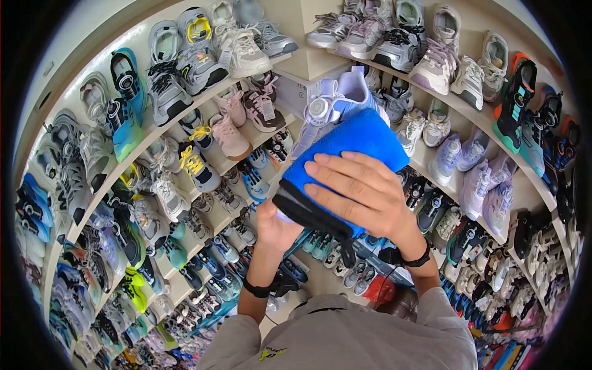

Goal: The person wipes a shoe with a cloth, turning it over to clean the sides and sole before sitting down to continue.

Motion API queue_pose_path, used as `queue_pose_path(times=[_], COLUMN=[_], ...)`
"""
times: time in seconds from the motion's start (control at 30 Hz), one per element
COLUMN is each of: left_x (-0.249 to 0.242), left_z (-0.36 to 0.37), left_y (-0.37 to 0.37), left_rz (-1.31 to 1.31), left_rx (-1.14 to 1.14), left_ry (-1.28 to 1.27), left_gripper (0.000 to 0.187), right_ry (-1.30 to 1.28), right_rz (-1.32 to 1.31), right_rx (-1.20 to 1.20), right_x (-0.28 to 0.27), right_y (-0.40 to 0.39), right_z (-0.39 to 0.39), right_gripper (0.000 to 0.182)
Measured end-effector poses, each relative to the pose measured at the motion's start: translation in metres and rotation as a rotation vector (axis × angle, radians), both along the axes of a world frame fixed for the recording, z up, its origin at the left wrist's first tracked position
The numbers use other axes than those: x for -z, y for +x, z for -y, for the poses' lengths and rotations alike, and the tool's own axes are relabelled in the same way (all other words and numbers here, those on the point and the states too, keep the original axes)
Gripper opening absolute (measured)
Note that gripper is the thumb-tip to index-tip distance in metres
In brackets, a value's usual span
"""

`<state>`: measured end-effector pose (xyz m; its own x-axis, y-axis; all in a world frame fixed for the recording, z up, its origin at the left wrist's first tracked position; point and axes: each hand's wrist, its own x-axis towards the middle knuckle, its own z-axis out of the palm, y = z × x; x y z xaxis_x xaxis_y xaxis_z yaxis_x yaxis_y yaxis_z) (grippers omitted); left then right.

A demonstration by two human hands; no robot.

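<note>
A lavender sneaker [354, 90] with a round white lacing dial is held up in front of me, its collar pointing away. Over its near part lies a blue cloth [354, 143] with a black edge, which hides much of the shoe. My right hand [364, 194] presses the cloth onto the sneaker, fingers laid across it. Lower left, my left hand [276, 227] grips the sneaker's near end, partly behind the cloth; its fingertips are hidden.
Shelves curve around both sides, with grey sneakers [166, 80] upper left and lavender shoes [445, 159] on the right. A shelf edge [450, 97] runs close beyond the held shoe. Below hang more rows of shoes and a red bag [378, 288].
</note>
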<state>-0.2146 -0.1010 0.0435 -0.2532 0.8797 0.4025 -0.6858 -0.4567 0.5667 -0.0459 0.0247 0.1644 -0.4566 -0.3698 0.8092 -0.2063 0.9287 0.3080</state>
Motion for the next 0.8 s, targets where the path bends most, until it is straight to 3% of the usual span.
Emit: queue_pose_path(times=[0.07, 0.2, 0.33, 0.5, 0.53, 0.8], left_x=[0.006, 0.022, 0.043, 0.02, 0.011, -0.011], left_z=[-0.002, -0.006, -0.008, -0.01, -0.009, -0.013], left_y=[0.002, -0.008, -0.015, -0.008, -0.007, 0.007], left_rz=[0.109, 0.12, 0.26, 0.178, 0.218, 0.131], left_rx=[0.063, -0.062, 0.083, -0.005, 0.146, 0.064], left_ry=[0.104, -0.127, -0.089, -0.069, 0.066, 0.059], left_gripper=[0.077, 0.073, 0.073, 0.075, 0.077, 0.086], right_ry=[0.01, 0.028, 0.019, 0.028, 0.028, -0.085], right_rz=[0.027, 0.078, 0.084, 0.045, 0.041, 0.011], right_rx=[-0.036, -0.148, -0.188, -0.132, -0.123, -0.023], right_x=[0.001, 0.007, 0.012, 0.01, 0.01, 0.004], right_y=[0.0, -0.001, -0.001, -0.002, -0.003, 0.0], right_z=[0.004, 0.008, 0.008, 0.0, -0.003, -0.024], right_gripper=[0.033, 0.032, 0.032, 0.031, 0.031, 0.031])
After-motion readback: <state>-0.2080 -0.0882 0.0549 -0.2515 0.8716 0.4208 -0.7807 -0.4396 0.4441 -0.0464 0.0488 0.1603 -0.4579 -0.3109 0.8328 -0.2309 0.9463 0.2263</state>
